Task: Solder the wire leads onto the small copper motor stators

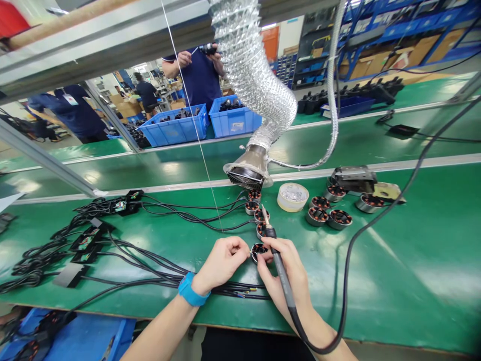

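Note:
My right hand (287,268) grips a soldering iron (280,268), its tip pointing up and away from me. The fingers of that hand also rest against a round motor stator (258,252) with a metal rim on the bench. On the stator's left side my left hand (224,260), with a blue wristband, is closed in a pinch; what lies between its fingertips is too small to make out. Just beyond stand several similar stators (252,207), some joined to black cables (188,208). More cables (158,273) with bare coloured wire ends run beneath my left wrist.
A fume duct (250,168) hangs over the far stators. Right of it sit a round tub (293,197) of silvery bits, several loose stators (339,219) and a metal holder (354,178). The iron's cord (349,265) loops along the right. Blue bins (175,131) and people are beyond.

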`<state>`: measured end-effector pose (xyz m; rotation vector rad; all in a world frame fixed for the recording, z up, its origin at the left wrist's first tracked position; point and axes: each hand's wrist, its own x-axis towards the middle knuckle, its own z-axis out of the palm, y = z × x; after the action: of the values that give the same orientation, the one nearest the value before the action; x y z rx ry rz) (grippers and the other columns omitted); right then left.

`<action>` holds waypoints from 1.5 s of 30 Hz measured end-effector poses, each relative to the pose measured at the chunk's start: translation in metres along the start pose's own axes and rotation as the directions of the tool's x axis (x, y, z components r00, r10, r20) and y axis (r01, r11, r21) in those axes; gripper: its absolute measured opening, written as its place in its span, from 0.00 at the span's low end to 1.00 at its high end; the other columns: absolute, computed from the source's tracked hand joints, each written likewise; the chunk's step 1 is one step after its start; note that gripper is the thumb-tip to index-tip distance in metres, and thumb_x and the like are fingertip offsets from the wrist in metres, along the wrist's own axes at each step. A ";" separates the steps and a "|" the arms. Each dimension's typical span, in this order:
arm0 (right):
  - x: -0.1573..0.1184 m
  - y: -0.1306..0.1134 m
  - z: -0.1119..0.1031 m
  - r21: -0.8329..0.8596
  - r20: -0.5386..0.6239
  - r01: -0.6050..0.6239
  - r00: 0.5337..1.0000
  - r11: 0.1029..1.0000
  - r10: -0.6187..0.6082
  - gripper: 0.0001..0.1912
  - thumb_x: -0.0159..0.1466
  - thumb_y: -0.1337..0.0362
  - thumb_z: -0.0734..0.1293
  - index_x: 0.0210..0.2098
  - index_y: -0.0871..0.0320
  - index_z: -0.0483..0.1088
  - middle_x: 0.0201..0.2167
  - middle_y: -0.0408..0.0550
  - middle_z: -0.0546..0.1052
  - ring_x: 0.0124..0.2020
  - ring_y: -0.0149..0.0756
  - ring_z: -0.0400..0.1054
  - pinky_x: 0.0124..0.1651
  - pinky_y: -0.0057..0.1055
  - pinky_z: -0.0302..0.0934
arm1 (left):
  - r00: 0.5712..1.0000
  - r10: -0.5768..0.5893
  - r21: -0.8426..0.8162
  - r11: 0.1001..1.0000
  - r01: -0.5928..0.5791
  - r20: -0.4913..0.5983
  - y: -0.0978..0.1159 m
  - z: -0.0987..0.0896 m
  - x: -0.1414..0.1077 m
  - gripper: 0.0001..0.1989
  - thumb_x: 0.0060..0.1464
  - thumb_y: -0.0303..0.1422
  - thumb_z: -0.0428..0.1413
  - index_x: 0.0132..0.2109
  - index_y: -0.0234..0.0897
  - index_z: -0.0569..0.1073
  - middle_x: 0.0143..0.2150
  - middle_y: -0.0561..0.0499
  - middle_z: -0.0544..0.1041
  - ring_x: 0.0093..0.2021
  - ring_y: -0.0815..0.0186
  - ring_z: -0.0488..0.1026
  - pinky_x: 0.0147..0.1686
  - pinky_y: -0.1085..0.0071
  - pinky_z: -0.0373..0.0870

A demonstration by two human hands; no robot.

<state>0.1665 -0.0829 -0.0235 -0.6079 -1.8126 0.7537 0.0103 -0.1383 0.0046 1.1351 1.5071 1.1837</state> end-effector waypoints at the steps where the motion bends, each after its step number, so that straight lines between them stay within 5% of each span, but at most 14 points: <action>1: 0.000 0.000 0.001 0.001 -0.001 0.003 1.000 1.000 -0.003 0.17 0.67 0.72 0.64 0.54 0.56 0.67 0.42 0.50 0.70 0.38 0.32 0.72 0.42 0.28 0.70 | 1.000 0.001 0.001 1.000 -0.001 0.000 0.000 0.000 0.000 0.12 0.56 0.37 0.56 0.31 0.31 0.71 0.29 0.51 0.71 0.31 0.71 0.64 0.33 0.76 0.61; 6: 0.002 -0.004 -0.003 -0.022 -0.033 0.025 0.999 0.999 -0.026 0.17 0.67 0.73 0.65 0.55 0.57 0.67 0.40 0.49 0.72 0.42 0.35 0.71 0.48 0.33 0.67 | 1.000 -0.002 0.007 1.000 0.001 0.005 -0.001 0.001 0.000 0.12 0.56 0.37 0.56 0.30 0.31 0.71 0.29 0.51 0.71 0.31 0.71 0.64 0.33 0.76 0.61; 13: -0.023 -0.003 -0.025 -0.098 -0.220 0.118 0.966 0.988 -0.137 0.13 0.66 0.75 0.65 0.46 0.57 0.73 0.33 0.44 0.75 0.35 0.33 0.71 0.43 0.33 0.66 | 0.999 -0.038 0.002 0.999 0.038 0.015 -0.002 0.000 0.000 0.11 0.56 0.35 0.56 0.31 0.30 0.72 0.28 0.51 0.71 0.30 0.72 0.63 0.32 0.76 0.59; 21: -0.031 0.002 -0.031 -0.081 -0.154 0.254 0.952 0.964 -0.264 0.11 0.63 0.76 0.62 0.40 0.58 0.73 0.27 0.43 0.73 0.28 0.35 0.69 0.33 0.35 0.66 | 0.999 -0.039 -0.011 0.999 0.040 0.020 -0.002 0.001 0.000 0.11 0.56 0.35 0.55 0.31 0.30 0.72 0.28 0.51 0.71 0.29 0.72 0.63 0.31 0.76 0.58; 39: -0.024 -0.004 -0.030 -0.109 -0.119 0.259 0.955 0.960 -0.271 0.11 0.64 0.76 0.61 0.40 0.57 0.72 0.26 0.42 0.73 0.28 0.34 0.70 0.32 0.33 0.66 | 0.998 -0.048 -0.018 0.999 0.048 0.027 0.000 0.001 0.000 0.10 0.56 0.34 0.55 0.30 0.30 0.71 0.28 0.52 0.69 0.30 0.73 0.61 0.31 0.76 0.57; 45: -0.034 0.003 -0.028 -0.119 -0.258 0.146 0.951 0.982 -0.172 0.09 0.65 0.73 0.62 0.37 0.57 0.74 0.26 0.43 0.74 0.29 0.36 0.71 0.34 0.35 0.69 | 0.998 -0.053 0.005 0.999 0.053 0.024 0.000 0.001 0.000 0.10 0.56 0.33 0.54 0.31 0.30 0.72 0.27 0.52 0.69 0.29 0.73 0.61 0.30 0.77 0.56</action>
<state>0.2044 -0.0986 -0.0389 -0.5888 -1.6318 0.4517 0.0110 -0.1384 0.0049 1.1018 1.5138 1.1274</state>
